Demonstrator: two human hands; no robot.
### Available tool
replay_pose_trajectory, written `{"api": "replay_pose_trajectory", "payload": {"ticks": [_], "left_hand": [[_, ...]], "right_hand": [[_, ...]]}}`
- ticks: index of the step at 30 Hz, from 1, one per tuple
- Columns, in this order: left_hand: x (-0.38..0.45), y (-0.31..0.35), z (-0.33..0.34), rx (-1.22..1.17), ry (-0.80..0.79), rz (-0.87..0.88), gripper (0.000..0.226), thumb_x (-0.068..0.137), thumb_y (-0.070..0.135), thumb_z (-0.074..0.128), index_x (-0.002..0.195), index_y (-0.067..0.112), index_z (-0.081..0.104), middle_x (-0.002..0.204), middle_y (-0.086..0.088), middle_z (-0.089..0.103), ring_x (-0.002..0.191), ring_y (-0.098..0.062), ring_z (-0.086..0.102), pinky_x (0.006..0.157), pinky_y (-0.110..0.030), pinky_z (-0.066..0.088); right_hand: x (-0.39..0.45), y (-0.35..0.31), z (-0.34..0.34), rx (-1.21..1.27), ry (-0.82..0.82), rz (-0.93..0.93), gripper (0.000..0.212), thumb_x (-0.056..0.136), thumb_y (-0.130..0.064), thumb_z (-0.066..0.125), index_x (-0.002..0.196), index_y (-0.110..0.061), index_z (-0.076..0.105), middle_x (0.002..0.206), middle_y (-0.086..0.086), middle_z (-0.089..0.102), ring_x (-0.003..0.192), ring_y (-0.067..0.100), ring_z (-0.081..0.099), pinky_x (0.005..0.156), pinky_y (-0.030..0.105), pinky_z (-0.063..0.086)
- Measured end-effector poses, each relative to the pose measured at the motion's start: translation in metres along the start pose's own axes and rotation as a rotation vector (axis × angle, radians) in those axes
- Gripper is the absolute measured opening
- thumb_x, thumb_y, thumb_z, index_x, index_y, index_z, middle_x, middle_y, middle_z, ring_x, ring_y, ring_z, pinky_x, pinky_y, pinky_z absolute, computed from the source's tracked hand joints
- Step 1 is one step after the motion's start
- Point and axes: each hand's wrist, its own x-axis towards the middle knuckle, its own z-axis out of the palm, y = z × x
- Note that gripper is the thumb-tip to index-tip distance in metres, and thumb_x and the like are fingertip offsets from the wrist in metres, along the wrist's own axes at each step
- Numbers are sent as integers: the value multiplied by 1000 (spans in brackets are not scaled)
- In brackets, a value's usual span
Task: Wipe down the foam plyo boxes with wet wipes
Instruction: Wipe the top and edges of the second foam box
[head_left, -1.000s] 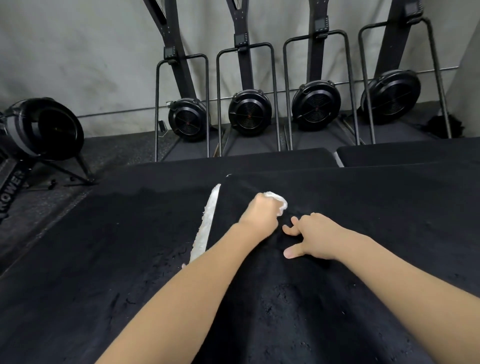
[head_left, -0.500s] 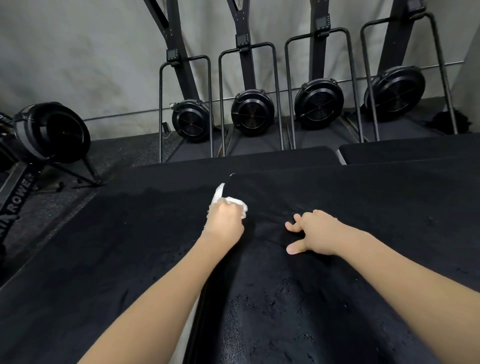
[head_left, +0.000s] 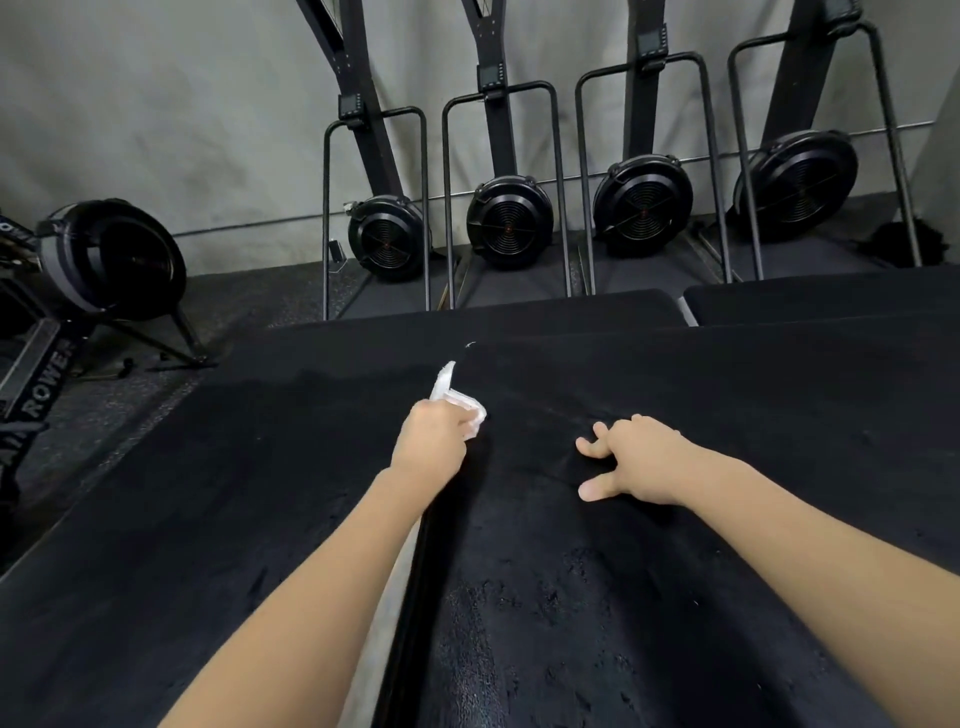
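Since a second ago the left hand (head_left: 431, 439) has slid leftward with the wipe (head_left: 467, 408), from the middle of the right box (head_left: 701, 519) to that box's left edge, and it has barely shifted in the last half second; the right hand (head_left: 631, 460) has stayed put. The left hand's fingers are curled round the bunched white wipe, which shows past the knuckles and touches the box's top at the seam. The right hand rests on the same box's top, fingers spread and bent with the tips pressing the surface and the thumb out to the side, holding nothing. A narrow pale gap (head_left: 441, 382) shows just beyond the left hand between this box and the left box (head_left: 182, 519) beside it. The near top of the right box glistens wet. Four fan machines (head_left: 509, 221) stand along the wall (head_left: 182, 119) beyond, and a rower (head_left: 109, 265) sits at far left.
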Motion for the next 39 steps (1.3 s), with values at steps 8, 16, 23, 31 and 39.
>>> {"api": "replay_pose_trajectory", "payload": {"ticks": [8, 16, 23, 31, 39], "left_hand": [[-57, 80, -16, -77, -114, 349, 43, 71, -16, 42, 91, 14, 67, 72, 15, 34, 68, -10, 32, 69, -34, 49], [-52, 19, -31, -13, -76, 34, 45, 85, -13, 48, 98, 23, 73, 91, 6, 42, 77, -21, 41, 75, -29, 40], [-68, 77, -18, -105, -121, 133, 49, 77, -10, 37, 98, 25, 64, 97, 3, 43, 96, -22, 46, 75, -30, 50], [-101, 20, -22, 118, -91, 260, 43, 55, -3, 17, 81, 30, 28, 76, 10, 29, 61, -16, 24, 48, -39, 51], [-136, 99, -31, -193, -78, 203, 42, 60, -8, 32, 81, 23, 52, 81, 15, 39, 73, -5, 38, 74, -16, 40]], "right_hand": [[1, 0, 2, -35, 13, -5, 76, 88, -64, 60, 153, -41, 28, 164, -12, 20, 151, 31, 14, 116, 59, 23], [4, 3, 4, -22, 29, -21, 76, 86, -67, 59, 152, -42, 31, 163, -11, 23, 149, 30, 19, 116, 54, 26], [3, 5, 7, -10, 48, -24, 75, 87, -66, 58, 153, -40, 31, 162, -9, 26, 149, 31, 19, 116, 55, 25], [-1, 3, 10, -5, 55, -2, 70, 91, -64, 54, 153, -44, 28, 164, -12, 21, 151, 28, 12, 116, 59, 21], [-8, 2, 12, -16, 63, -3, 68, 95, -62, 49, 155, -41, 24, 165, -10, 18, 151, 30, 9, 117, 60, 16]]}}
